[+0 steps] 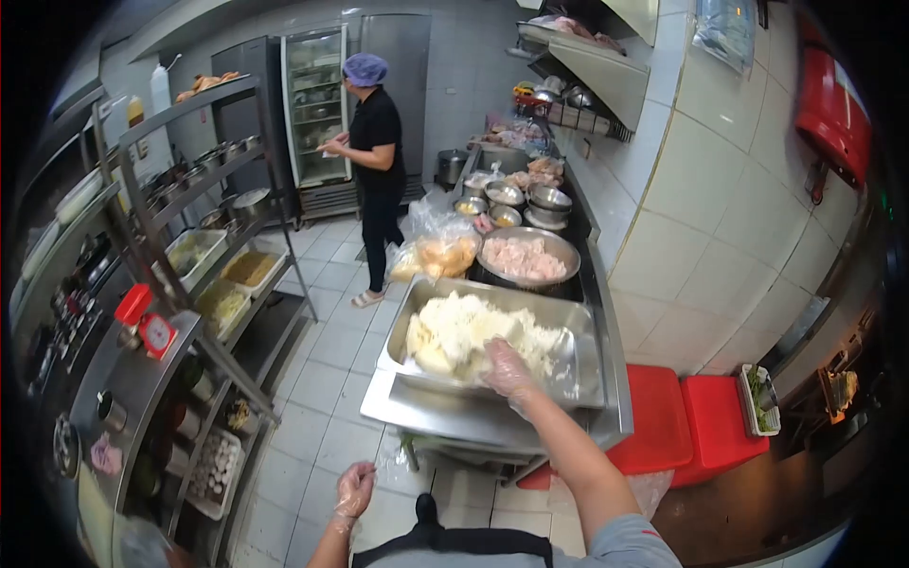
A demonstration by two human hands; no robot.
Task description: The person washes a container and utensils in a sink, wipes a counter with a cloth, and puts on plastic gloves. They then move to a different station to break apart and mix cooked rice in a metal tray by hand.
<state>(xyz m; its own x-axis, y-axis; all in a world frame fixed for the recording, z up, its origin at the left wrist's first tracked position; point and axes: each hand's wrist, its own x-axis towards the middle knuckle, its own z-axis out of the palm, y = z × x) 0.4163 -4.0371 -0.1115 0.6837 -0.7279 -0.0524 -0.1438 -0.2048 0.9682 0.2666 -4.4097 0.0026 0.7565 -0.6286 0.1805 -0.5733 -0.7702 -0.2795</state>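
Note:
My right hand (507, 367), in a clear plastic glove, reaches into a large steel pan (585, 374). Its fingers are pressed together and curled into a heap of clumpy white rice (464, 327), with the fingertips partly hidden. The rice fills the left and middle of the pan, with loose grains scattered toward the right. My left hand (355, 490), also gloved, hangs low over the floor, left of the counter. It holds nothing, and its fingers are loosely bent and apart.
Beyond the pan stand a bowl of pale raw meat (528, 257), a plastic bag of food (440, 251) and several steel bowls. A person (374, 142) stands by the glass-door fridge (317, 114). Shelving with a red scale (151, 327) lines the left; red bins (653, 417) sit at right.

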